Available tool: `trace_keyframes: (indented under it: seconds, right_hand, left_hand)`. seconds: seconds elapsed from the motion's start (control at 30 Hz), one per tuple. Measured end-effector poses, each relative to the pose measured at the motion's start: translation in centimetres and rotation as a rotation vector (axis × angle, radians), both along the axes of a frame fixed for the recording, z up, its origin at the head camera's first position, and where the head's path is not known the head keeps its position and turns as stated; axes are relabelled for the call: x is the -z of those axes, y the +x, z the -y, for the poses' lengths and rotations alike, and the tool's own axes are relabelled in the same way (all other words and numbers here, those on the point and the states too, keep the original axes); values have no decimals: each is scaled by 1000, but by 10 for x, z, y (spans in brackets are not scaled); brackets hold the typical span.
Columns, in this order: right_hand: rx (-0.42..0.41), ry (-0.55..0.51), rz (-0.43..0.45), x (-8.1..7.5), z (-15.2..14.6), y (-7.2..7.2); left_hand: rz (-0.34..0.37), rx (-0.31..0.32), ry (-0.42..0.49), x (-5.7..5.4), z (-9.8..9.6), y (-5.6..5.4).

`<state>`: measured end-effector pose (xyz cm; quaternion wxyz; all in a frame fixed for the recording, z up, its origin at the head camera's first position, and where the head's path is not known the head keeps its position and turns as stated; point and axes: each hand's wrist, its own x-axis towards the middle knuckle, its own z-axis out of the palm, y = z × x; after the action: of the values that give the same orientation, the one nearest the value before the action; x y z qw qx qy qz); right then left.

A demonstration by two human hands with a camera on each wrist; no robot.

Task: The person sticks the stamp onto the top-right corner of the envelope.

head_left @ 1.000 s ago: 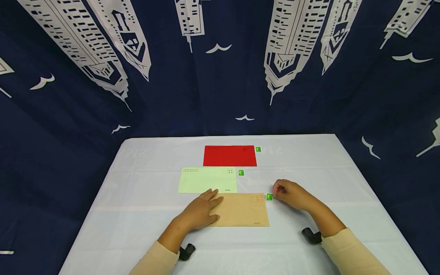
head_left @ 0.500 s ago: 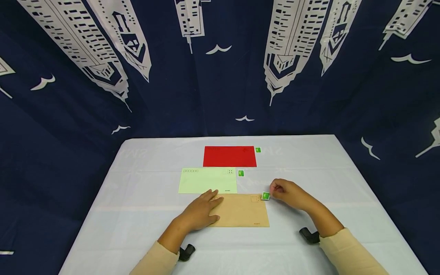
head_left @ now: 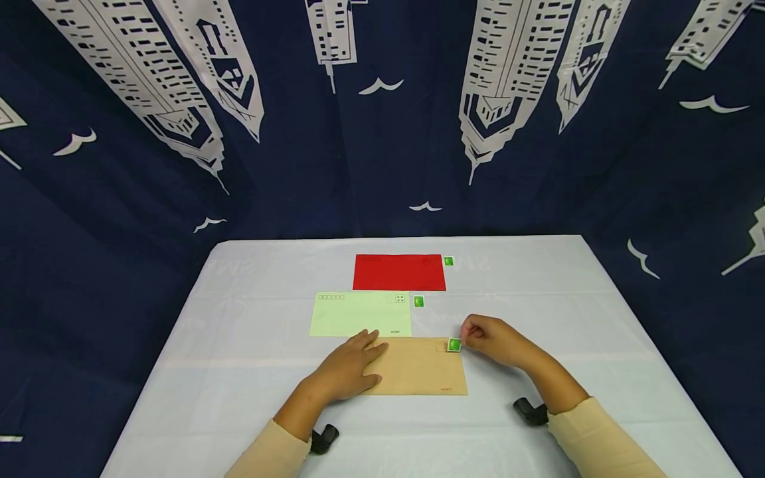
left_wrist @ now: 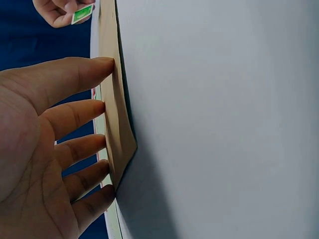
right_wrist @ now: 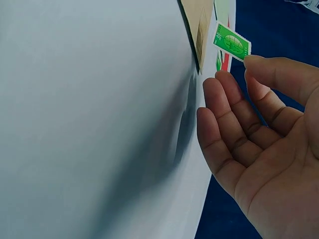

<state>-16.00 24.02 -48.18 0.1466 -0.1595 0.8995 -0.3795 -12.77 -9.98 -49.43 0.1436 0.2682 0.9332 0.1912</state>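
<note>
I see the stamp (head_left: 454, 344) over the top right corner of the envelope (head_left: 415, 375), overlapping its printed box in the head view and apparently clear of the paper in the right wrist view. The right hand (head_left: 489, 341), just beyond that corner, pinches it by one edge between thumb and forefinger, which I take as a way to leave its printed face uncovered. The left hand (head_left: 346, 368) lies with fingers spread, holding nothing, its fingertips resting on the envelope's left part, I judge to keep it from sliding. Beyond the envelope's far edge lies a green envelope (head_left: 358, 313), then a red one (head_left: 399, 272); each has its own stamp just off its right side, perhaps for easy pairing. A white table (head_left: 239, 405) bears them all.
</note>
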Motion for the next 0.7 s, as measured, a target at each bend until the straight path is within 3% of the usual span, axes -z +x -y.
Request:
trace_keyframes:
  seconds: [0.7]
  right_hand:
    - [-41,20,2,5,8,-2]
  left_hand:
    - [-5,11,-12,1,1,0]
